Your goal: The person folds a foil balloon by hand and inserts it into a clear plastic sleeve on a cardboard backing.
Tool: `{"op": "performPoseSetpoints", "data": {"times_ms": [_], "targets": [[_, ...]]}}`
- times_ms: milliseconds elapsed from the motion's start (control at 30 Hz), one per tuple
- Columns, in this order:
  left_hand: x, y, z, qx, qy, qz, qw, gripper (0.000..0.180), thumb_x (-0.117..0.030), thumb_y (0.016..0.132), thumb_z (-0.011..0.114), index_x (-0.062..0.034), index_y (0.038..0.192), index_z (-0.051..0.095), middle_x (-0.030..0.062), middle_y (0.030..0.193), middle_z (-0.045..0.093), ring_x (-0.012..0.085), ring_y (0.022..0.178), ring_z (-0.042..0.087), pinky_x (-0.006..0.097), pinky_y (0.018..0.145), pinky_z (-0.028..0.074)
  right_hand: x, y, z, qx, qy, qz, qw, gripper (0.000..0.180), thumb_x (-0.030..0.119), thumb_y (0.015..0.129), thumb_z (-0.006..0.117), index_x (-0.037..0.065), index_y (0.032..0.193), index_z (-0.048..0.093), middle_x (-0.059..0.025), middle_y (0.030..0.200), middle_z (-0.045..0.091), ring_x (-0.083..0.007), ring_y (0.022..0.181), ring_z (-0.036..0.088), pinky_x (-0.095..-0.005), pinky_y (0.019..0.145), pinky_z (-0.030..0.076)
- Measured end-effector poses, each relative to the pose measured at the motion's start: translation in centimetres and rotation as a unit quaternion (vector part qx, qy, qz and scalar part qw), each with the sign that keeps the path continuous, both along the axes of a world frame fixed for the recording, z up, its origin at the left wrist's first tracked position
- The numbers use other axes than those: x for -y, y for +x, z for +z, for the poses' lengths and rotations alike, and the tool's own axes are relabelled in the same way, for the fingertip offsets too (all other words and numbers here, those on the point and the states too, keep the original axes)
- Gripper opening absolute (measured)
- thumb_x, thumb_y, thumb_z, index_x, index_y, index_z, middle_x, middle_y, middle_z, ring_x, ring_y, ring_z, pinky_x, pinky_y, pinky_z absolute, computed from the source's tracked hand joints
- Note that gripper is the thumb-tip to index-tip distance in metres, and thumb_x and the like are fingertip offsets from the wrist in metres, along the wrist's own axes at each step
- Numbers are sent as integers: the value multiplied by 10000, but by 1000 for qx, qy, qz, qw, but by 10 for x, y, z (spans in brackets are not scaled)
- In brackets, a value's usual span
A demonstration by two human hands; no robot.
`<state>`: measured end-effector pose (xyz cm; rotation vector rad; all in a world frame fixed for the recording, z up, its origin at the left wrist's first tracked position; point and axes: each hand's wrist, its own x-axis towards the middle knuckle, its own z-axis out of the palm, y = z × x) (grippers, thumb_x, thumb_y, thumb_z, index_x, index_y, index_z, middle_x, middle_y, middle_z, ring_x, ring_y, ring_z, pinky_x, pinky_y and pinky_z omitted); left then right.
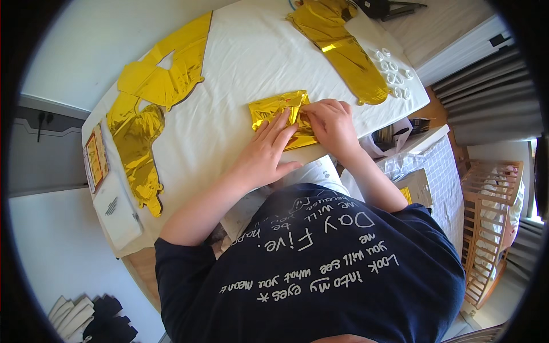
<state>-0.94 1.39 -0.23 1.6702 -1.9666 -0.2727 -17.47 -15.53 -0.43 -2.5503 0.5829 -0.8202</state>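
Observation:
A folded gold foil balloon (263, 109) lies near the table's front edge, its shiny surface creased. My left hand (269, 143) rests flat on it with fingers stretched out and thumb apart. On the right side of the same foil, my right hand (330, 123) has its fingers bent in a pinch at the upper edge. The fingertips partly hide what they grip, which looks like a fold of the foil. Flat gold foil balloons lie farther off, one group (134, 166) at the left and another balloon (343, 51) at the far right.
Several small whitish rings (392, 77) lie at the table's right end. A framed card (95, 157) and a white packet (117, 211) sit along the left edge. Right of me stand a lower surface with a checked cloth (443, 166) and a wooden crib (486, 217).

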Motion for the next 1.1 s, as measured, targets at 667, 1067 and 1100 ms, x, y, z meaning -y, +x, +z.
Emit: {"op": "performPoseSetpoints", "data": {"times_ms": [667,1067,1100], "targets": [[0,0,-5,14,7,1,1000,876,-441,916,753,-16,1562,341,263,1654,304,440,1543,297,585,1229,285,3,0,-14,66,137,86,985,268,-85,1009,519,-13,1235,396,-208,1228,660,-318,1082,753,-379,879,605],[0,-3,-10,79,23,14,997,926,-564,936,683,58,1551,378,277,1638,337,418,1548,297,563,1238,270,32,7,12,-24,184,126,975,313,-11,845,787,25,1062,565,-147,1167,637,-309,1170,680,-365,945,555],[1,-4,-10,78,24,14,997,926,-569,937,679,59,1548,382,280,1636,339,418,1548,297,564,1239,268,33,7,15,-24,154,120,980,326,45,841,804,39,1099,606,-140,1199,640,-322,1209,643,-385,1004,520]]}}
